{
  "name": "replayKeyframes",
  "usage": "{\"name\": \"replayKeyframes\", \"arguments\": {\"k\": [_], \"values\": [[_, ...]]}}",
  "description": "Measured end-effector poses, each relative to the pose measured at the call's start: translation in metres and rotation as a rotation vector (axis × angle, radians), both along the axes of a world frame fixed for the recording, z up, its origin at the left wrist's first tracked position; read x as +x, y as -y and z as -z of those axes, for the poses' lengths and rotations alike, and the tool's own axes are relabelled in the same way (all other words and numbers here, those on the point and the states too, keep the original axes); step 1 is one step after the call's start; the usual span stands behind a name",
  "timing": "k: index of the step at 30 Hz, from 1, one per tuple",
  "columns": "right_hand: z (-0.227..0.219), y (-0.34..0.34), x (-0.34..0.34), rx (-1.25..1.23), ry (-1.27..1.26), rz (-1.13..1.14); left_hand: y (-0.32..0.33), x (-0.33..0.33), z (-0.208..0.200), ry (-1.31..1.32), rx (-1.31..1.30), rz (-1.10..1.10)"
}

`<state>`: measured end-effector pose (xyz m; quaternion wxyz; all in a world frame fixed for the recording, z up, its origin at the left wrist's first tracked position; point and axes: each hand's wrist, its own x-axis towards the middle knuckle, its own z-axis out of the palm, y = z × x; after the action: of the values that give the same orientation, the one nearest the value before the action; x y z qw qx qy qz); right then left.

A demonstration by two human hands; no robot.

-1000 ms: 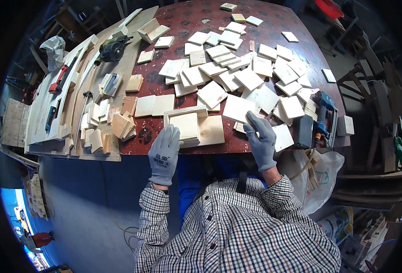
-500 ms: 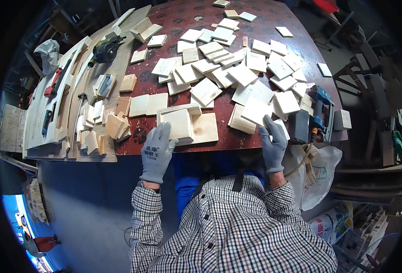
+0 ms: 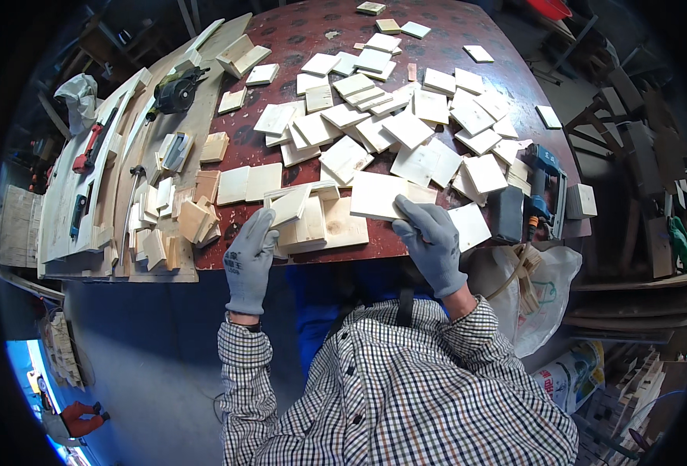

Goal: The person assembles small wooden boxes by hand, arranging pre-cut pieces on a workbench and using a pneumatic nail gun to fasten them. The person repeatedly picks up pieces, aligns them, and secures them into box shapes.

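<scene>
- Gripping a pale rectangular wooden panel (image 3: 380,196) at its near right corner, the right hand (image 3: 434,242) has its gloved fingers curled over the board's edge; the panel lies flat on the red-brown table (image 3: 297,35), just far and left of that hand.
- Long axis of the panel: left to right across the table, so its free end points toward the part-built wooden box (image 3: 312,221) that sits just beside it on the left, the two apparently touching.
- Left hand (image 3: 248,260): fingers bent around the near left corner of the box, steadying it at the table's near edge; this hand is the nearer one to the box, the right hand the nearer one to the panel.
- Hands: two, both in grey knit gloves, with checked sleeves behind them.
- Panels in hand: one. Boxes under assembly: one.
- Loose pale boards spread over the far and right part of the table: several dozen, overlapping, too many to count exactly.
- Two flat squares (image 3: 248,183) lie side by side just far and left of the box.
- Small wooden blocks (image 3: 180,221) are heaped at the left on long planks; their number cannot be told.
- Power tools: one blue tool (image 3: 541,182) at the right edge, one dark green tool (image 3: 174,89) at the far left.
</scene>
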<state>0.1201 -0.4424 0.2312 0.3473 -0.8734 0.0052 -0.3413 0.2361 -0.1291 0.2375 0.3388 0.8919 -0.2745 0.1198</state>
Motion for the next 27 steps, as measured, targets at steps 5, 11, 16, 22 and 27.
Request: {"name": "replayKeyframes", "arguments": {"k": [5, 11, 16, 22, 27], "values": [[0.013, -0.055, 0.032, -0.234, 0.018, -0.240, -0.006, 0.002, 0.020, 0.002, -0.384, -0.195], [0.038, -0.079, 0.069, -0.402, -0.048, -0.311, -0.005, -0.004, 0.017, 0.036, -0.483, -0.313], [0.045, -0.086, 0.071, -0.433, -0.145, -0.336, -0.002, -0.018, 0.022, 0.067, -0.434, -0.287], [0.016, -0.080, 0.055, 0.045, -0.113, -0.358, 0.011, -0.031, 0.007, 0.284, -0.108, -0.120], [0.005, -0.076, 0.035, 0.832, -0.367, -0.374, 0.023, -0.032, 0.008, 0.165, 0.001, 0.197]]}}
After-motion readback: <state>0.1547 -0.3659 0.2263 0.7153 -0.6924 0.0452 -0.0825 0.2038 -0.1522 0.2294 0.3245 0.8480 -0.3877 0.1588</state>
